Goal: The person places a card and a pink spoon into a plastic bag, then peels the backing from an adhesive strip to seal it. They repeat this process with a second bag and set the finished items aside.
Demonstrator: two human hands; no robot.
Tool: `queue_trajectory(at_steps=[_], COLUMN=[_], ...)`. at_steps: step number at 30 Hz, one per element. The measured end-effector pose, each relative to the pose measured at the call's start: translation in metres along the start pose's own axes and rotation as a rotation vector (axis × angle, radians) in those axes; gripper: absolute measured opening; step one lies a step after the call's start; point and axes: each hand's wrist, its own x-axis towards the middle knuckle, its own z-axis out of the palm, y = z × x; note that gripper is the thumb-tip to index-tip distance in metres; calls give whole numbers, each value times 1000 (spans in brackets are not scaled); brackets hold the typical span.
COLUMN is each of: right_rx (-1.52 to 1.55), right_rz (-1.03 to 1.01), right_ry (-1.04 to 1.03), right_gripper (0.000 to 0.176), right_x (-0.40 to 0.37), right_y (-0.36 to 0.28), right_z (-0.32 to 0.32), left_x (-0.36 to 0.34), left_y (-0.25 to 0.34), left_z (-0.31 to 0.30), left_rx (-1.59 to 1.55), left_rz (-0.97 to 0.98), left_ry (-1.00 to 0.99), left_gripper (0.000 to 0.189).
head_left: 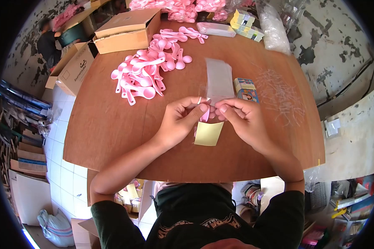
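Observation:
Both my hands are closed in a pinch at the middle of the table, close together, on what looks like the top edge of a small clear plastic bag. My left hand (183, 118) is on the left side, with a white band on one finger. My right hand (242, 119) pinches the right side. Between them shows part of a pink spoon (205, 115), and below it hangs a pale yellow card (209, 134). Fingers hide the rest of the spoon. Just beyond lie a stack of clear plastic bags (219, 79) and a bundle of printed cards (246, 89).
A heap of pink spoons (141, 74) lies at the left, near a cardboard box (126, 31). Thin clear strips (278, 95) are scattered at the right. Yellow card bundles (247, 25) and a plastic roll (273, 31) sit at the back. A person (49, 43) is at far left.

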Motion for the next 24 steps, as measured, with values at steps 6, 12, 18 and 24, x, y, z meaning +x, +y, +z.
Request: queue_trajectory(at_steps=[6,12,18,24], right_rx=[-38,26,79,34], right_rz=[3,-59,-94,-98], right_ry=[79,5,-150,-144], right_gripper=[19,15,13,18], right_x=[-2,3,1,-1], right_y=[5,8,11,11], right_z=[-4,-13,-28,-28], left_x=[1,2,1,0], left_y=[-5,0,1,0], left_z=[-4,-4,-8,-12], left_rx=[206,5,57,43], left_rz=[34,-29,21,25], left_ry=[47,46,16,-89], left_gripper=[22,18,15,17])
